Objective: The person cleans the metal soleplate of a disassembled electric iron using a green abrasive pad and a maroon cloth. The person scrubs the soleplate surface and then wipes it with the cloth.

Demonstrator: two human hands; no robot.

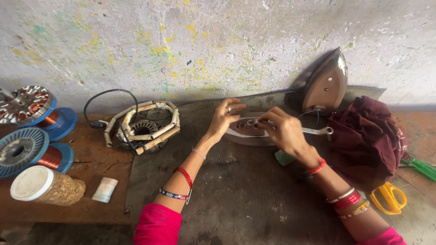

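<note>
We are at a dark, worn worktop (236, 195) set against a whitewashed wall (204, 41) flecked with yellow and green paint. Our left hand (223, 119) is partly curled, its fingertips resting on the near edge of an iron soleplate (247, 131) that lies flat between both hands. Our right hand (284, 129) is closed around a metal spanner (318, 131), whose open end sticks out to the right of the hand; the working end is hidden under the fingers. Just behind the right hand an iron body (323, 84) stands tilted against the wall, with a maroon cloth (368, 136) beside it. Yellow scissors (388, 198) lie near the right wrist. Well left of the left hand sit a motor winding with sleeved leads (143, 126), blue spools of copper wire (32, 145) and a white-lidded jar (45, 186).
</note>
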